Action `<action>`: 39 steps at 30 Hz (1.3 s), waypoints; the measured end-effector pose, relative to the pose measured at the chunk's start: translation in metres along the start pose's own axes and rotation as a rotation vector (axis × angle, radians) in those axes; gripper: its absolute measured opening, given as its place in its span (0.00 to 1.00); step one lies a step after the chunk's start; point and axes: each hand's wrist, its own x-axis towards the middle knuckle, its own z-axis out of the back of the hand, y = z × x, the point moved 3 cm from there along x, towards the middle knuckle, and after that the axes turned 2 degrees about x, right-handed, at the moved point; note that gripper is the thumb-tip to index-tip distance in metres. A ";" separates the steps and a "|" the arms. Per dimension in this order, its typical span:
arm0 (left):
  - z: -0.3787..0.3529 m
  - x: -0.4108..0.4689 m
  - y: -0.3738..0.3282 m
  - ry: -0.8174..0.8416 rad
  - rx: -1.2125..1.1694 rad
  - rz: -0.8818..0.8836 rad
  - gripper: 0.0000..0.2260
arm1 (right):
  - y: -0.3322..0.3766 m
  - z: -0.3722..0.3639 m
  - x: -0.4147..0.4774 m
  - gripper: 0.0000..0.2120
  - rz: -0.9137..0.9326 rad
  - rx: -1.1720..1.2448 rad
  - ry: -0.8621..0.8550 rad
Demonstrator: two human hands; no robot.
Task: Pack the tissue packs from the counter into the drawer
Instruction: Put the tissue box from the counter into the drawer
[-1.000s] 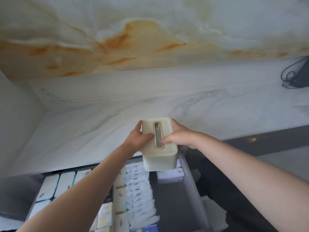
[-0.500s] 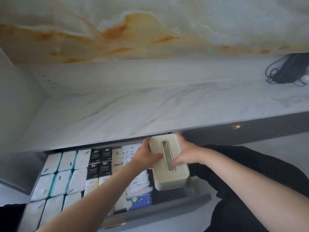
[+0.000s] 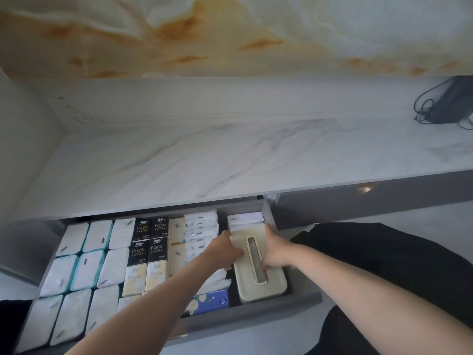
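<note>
Tissue packs [image 3: 84, 267] were shown filling most of an open grey drawer [image 3: 256, 313], which was pulled out beneath a pale marble counter [image 3: 204, 160]. White packs with teal edges were ranged in rows at the left. Beside them, black packs [image 3: 149, 239] marked "Face" were set behind yellow packs [image 3: 146, 276] bearing the same word. A column of small white sachets [image 3: 201, 231] was stacked next to these, with a blue floral pack [image 3: 210, 301] lying against the front wall. A cream tissue box [image 3: 258, 278] with a gold-rimmed slot on top was held low inside the rightmost section of the drawer, just in front of white boxes [image 3: 245, 219] at the back; whether it was resting on the drawer bottom could not be told. The left grip [image 3: 225, 248] was closed on the box's left edge, with fingers curled onto its top. The right grip [image 3: 276, 254] was closed on the right edge, with the thumb laid along the side and fingertips bent beside the slot. Both bare forearms were stretched in from the bottom of the view. A black device [image 3: 453, 103] with a coiled cable was seen lying at the far right of the counter, and a shut drawer front [image 3: 384, 201] with a brass pull was seen to the right of the open drawer.
</note>
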 end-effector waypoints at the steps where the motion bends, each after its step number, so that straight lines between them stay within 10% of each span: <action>1: -0.001 0.003 0.001 0.009 0.010 0.015 0.26 | 0.000 -0.004 0.004 0.60 -0.009 -0.012 -0.006; 17: -0.016 0.028 0.008 0.041 0.320 -0.145 0.15 | 0.003 0.003 0.027 0.16 -0.018 -0.097 -0.049; 26: -0.013 0.036 0.003 -0.065 0.783 -0.368 0.27 | 0.007 0.004 0.038 0.32 0.312 -0.616 -0.081; 39: -0.017 0.030 0.014 0.037 0.658 -0.437 0.32 | 0.004 -0.009 0.044 0.37 0.259 -0.758 0.043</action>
